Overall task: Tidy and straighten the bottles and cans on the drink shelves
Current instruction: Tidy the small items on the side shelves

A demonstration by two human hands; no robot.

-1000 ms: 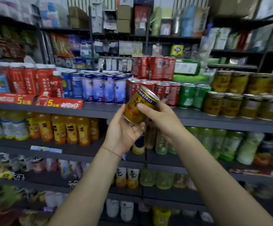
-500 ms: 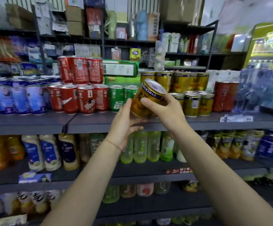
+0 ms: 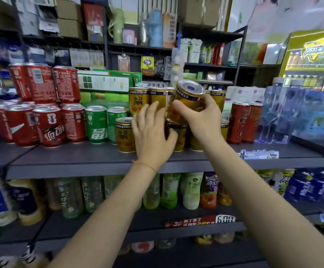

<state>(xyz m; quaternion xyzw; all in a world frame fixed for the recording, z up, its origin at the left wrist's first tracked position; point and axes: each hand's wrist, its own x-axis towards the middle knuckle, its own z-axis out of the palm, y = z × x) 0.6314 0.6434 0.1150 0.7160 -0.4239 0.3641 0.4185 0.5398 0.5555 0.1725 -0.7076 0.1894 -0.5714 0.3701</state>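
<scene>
Access to gold-can stack: restricted.
Green cans (image 3: 96, 123) crowd left, red cans (image 3: 238, 122) right; bare shelf front (image 3: 80, 155) passable.

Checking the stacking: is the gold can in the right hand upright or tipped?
Tipped: the gold can, gripped by the right hand, leans left, silver lid showing.

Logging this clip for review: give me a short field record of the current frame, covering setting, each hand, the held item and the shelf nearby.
setting: shop drink shelf
right hand: grips a gold can, tilted, above the gold stack
left hand: open, fingers spread, at the lower gold cans; contact unclear
left of stack: green cans, then red cans
right of stack: red cans, water bottles
task state: can not yet set down
</scene>
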